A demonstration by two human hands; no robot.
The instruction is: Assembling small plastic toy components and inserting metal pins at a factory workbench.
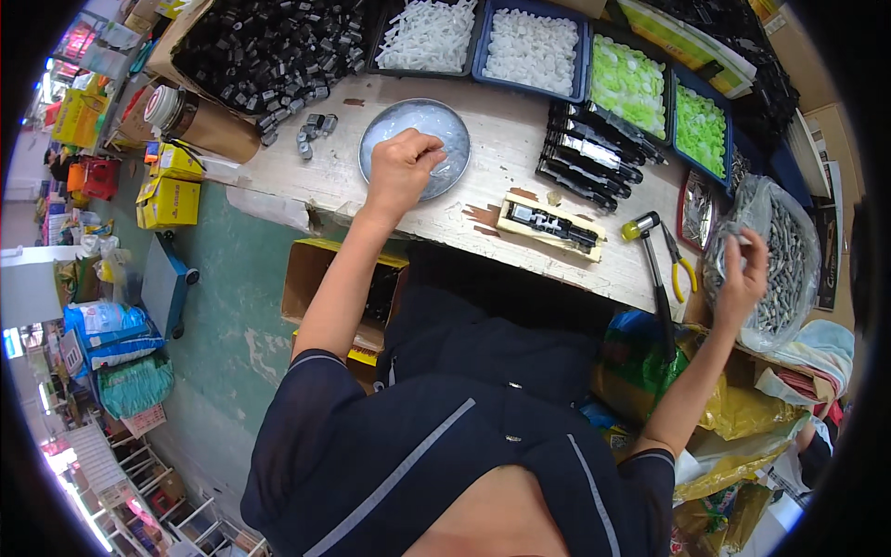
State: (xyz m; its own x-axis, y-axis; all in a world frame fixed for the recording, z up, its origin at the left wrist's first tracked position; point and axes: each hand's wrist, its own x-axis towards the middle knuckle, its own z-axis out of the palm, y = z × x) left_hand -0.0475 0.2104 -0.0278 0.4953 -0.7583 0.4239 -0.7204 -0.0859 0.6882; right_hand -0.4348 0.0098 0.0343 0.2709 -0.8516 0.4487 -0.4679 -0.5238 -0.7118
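My left hand (405, 169) is over a round metal dish (366, 176) holding a pale, translucent substance. Its thumb and fingers are pinched together, and whatever is between them is too small to make out. Out to the right, my right hand (745, 274) is above a clear plastic bag (787, 206) full of small metal parts (787, 269). A small greyish metal piece (737, 232) shows at its closed fingertips. Between the hands, a cream-coloured block fixture (506, 223) lies on the bench with a black mechanism (555, 226) set in it.
Along the back stand trays of white parts (531, 51) and green parts (629, 84), beside a heap of black pieces (278, 46). Black assemblies (594, 153) lie stacked behind the fixture. A hammer (655, 265) and yellow-handled pliers (682, 269) rest near the right edge. A brown flask (209, 128) lies left.
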